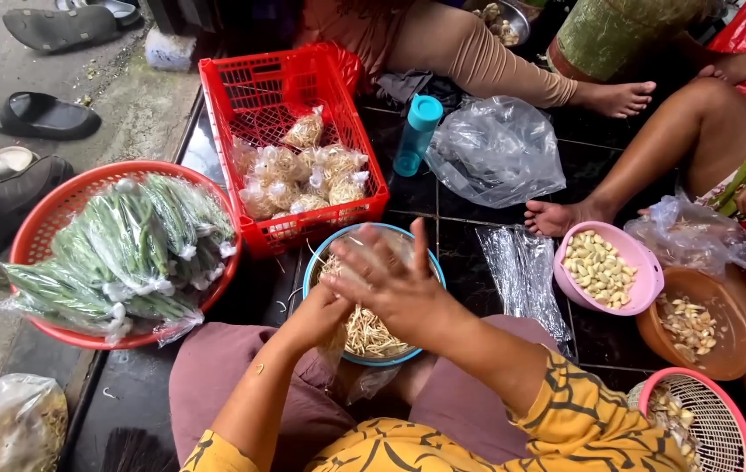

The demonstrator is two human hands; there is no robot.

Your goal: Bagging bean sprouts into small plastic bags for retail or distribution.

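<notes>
Bean sprouts (371, 332) in their thin plastic bag (364, 262) I grip with left hand (319, 315), right hand (395, 284) spread loose; keep it over the blue bowl (313, 273).

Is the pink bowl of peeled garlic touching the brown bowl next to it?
Touching. In the head view the pink bowl overlaps the rim of the brown bowl with no floor visible between them.

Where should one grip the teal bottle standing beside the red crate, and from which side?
Grip the teal bottle around its slim body below the cap, coming from above or its right. It stands upright, the red crate crowds its left, and only a soft clear bag lies on its right.
</notes>
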